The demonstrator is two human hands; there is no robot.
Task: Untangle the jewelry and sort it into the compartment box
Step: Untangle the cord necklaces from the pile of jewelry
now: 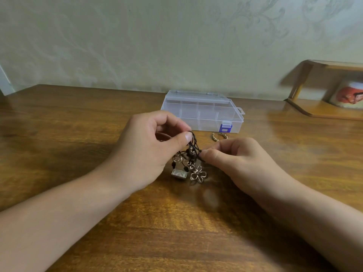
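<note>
A tangle of jewelry (189, 158) hangs just above the wooden table: black beaded cords, a clear bead, a square silver pendant (178, 173) and a gold wire flower (198, 173). My left hand (149, 150) pinches the top of the black cords between thumb and fingers. My right hand (235, 160) pinches a cord at the tangle's right side. Behind them stands the clear plastic compartment box (204, 111), lid closed, with a blue latch at its front. A gold chain (219, 136) lies on the table between the box and my right hand, partly hidden.
The brown wooden table (78, 134) runs to a pale patterned wall. A low wooden shelf (324, 110) at the far right holds a round printed container (347, 95).
</note>
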